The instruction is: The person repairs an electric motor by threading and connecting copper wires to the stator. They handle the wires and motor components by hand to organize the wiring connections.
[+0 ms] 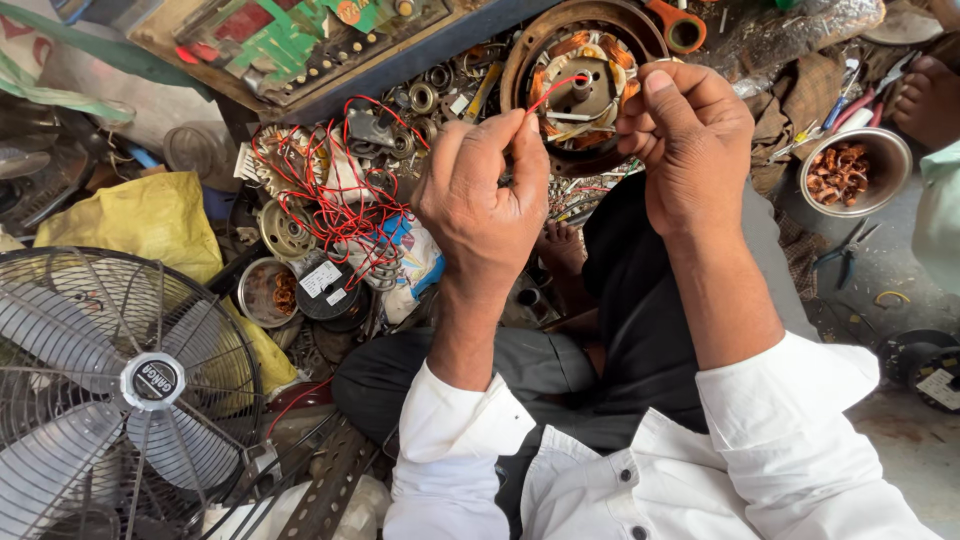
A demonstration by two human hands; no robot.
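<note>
My left hand (482, 205) and my right hand (690, 140) are raised together over my lap, and both pinch a thin red wire (556, 90) that runs between their fingertips. Just behind the wire lies a round fan motor stator (582, 85) with copper windings in a rusty brown housing. Both forearms wear white sleeves. My bare foot (560, 250) shows below the hands, on the floor between my folded legs.
A tangle of red wires (335, 190) and metal motor parts lies at left. A caged fan (120, 385) stands at lower left beside a yellow bag (150, 220). A steel bowl of copper scraps (848, 170), pliers (845, 250) and another person's foot (925, 100) are at right.
</note>
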